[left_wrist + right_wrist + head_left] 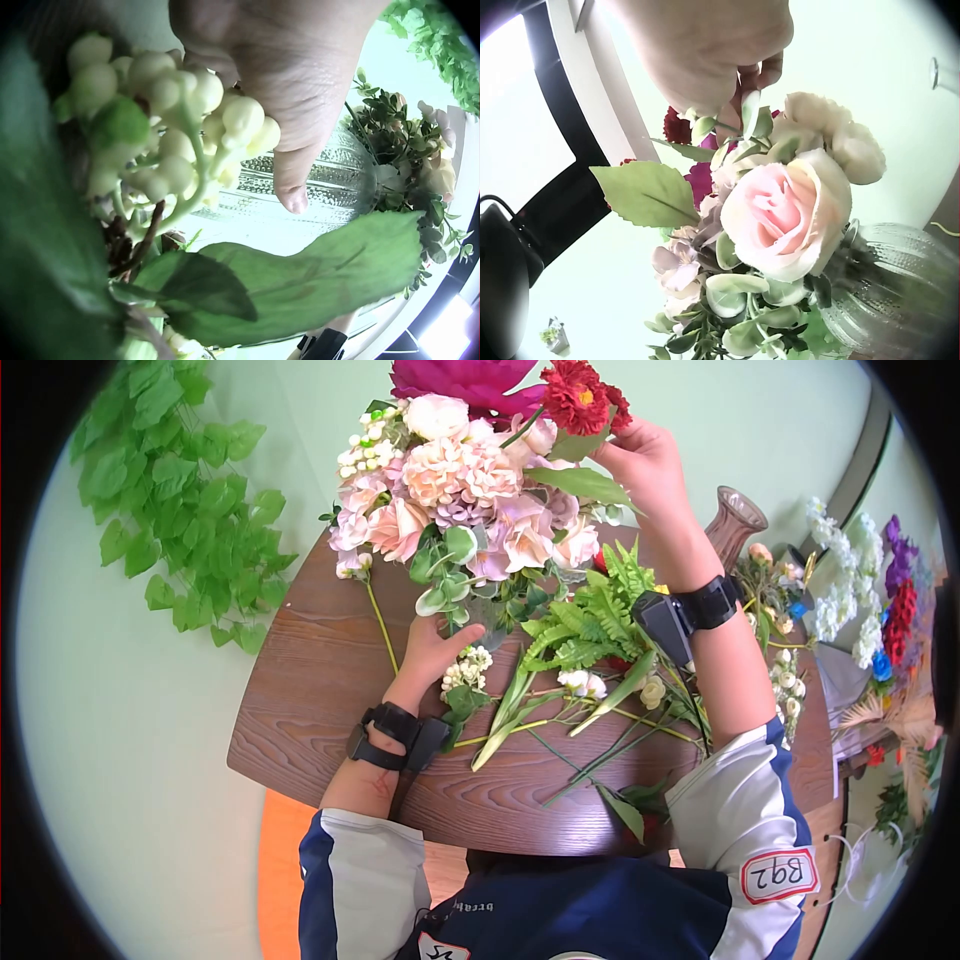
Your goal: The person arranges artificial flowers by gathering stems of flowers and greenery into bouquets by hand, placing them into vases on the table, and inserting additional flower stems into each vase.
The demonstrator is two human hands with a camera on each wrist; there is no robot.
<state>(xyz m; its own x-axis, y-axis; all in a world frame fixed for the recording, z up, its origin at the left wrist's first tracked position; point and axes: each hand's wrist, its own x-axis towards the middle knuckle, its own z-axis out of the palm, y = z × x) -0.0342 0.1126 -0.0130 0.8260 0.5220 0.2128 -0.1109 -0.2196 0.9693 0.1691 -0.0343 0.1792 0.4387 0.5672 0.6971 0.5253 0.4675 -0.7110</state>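
Note:
A clear ribbed glass vase [334,176] holds a full bouquet of pink, peach and lilac artificial flowers [470,480], with a big magenta bloom [465,382] at the far side. My left hand [432,656] grips the vase, its thumb lying along the glass; the other fingers are hidden. Up at the bouquet's right side, my right hand [648,465] pinches the stem of a red artificial flower [575,398] just below its bloom. In the right wrist view, a pale pink rose [787,214] stands below the curled fingers of that hand.
Loose green stems, a fern [590,615] and white berries [466,670] lie on the brown wooden table [320,650]. Behind my right forearm stands another glass vase [737,520]. Green leaves [185,500] hang at left; more flowers [850,590] are at right.

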